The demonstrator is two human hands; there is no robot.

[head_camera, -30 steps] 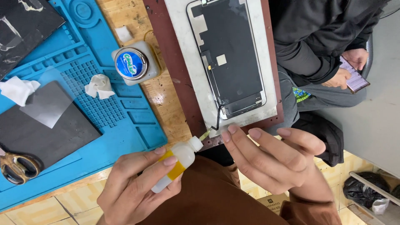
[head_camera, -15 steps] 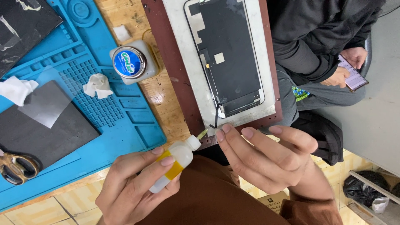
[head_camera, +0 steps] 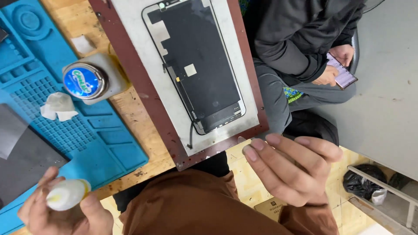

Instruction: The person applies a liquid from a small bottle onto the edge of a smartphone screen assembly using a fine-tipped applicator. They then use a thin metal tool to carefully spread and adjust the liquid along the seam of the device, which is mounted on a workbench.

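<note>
So, left hand at the bench's near edge, fingers curled tight around a small white bottle w/ yellow contents; right hand off the bench's near edge, holding nothing, fingers loosely bent together, tips just beside the brown board's near corner; phone screen lies on that board; round blue-lidded jar & crumpled tissue on the blue mat btwn bottle & board; another person sits beyond w/ a phone.

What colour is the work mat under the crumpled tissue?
The mat is blue, seen clearly in the head view.
</note>
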